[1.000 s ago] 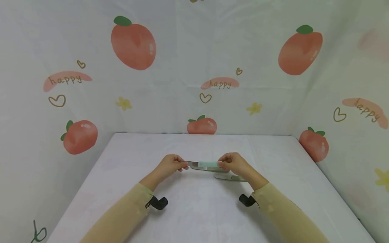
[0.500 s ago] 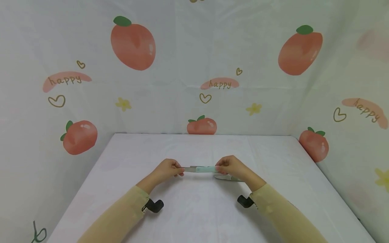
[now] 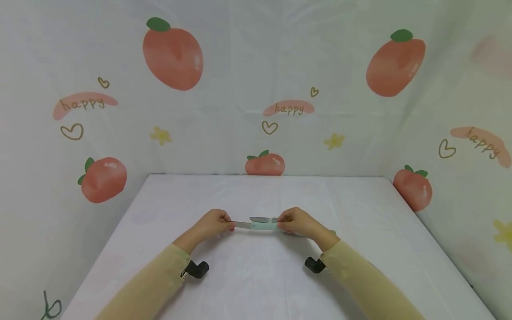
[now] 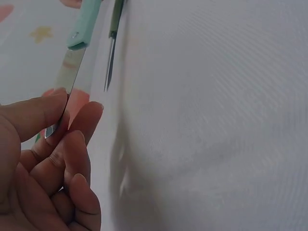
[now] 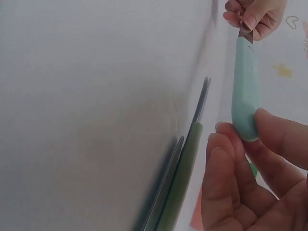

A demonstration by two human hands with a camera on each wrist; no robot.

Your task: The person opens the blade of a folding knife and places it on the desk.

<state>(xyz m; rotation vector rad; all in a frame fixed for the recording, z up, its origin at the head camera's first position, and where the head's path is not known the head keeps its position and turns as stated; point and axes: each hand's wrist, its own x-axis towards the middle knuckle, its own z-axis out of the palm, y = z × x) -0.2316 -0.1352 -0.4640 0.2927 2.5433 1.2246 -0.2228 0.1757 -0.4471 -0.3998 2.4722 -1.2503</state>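
Note:
A small knife with a mint-green handle (image 3: 264, 226) and a plain metal blade is held level above the table, one hand at each end. My left hand (image 3: 213, 223) pinches the blade (image 4: 71, 67) near its tip between thumb and forefinger. At the handle's butt end, my right hand (image 3: 297, 221) grips with thumb and fingertips, as the right wrist view shows. A second knife (image 3: 261, 219) lies just behind the held one, its handle partly hidden by the right hand. In the right wrist view, two knives with darker green handles (image 5: 185, 175) lie below the held one.
A white-covered table (image 3: 256, 275) spreads under both hands. Behind it hangs a white curtain (image 3: 224, 89) printed with red fruit, hearts and "happy". Black wrist cameras (image 3: 197, 269) hang under both sleeves.
Both hands have moved left and a little nearer with the mint-handled knife between them. The knife behind has come into view past it, and the right hand now covers most of the other one.

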